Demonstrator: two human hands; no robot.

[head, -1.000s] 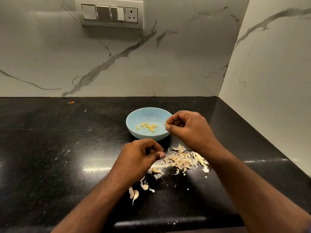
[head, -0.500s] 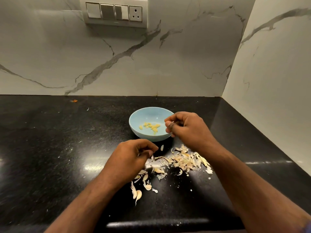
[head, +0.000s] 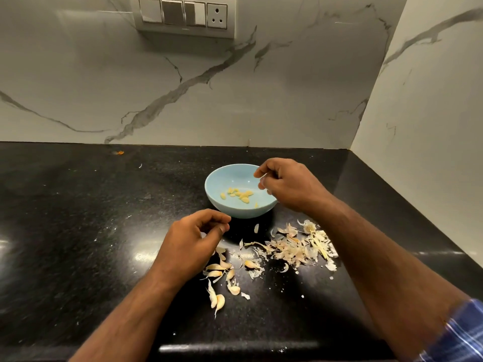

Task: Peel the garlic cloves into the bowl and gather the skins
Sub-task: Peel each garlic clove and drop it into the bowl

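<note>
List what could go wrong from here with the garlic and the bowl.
The right hand hangs over the bowl rim pinching something pale; if it is skin, it may land among the peeled cloves. The left hand sits beside the unpeeled cloves and could scatter them.

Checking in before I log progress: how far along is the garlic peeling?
Partly done. Several peeled cloves lie in the blue bowl, and a loose pile of skins sits on the counter. The right hand is over the bowl's rim, pinching something small; the left hand is curled nearby. Unpeeled cloves wait near the left wrist, and scattered skins need gathering.
</note>
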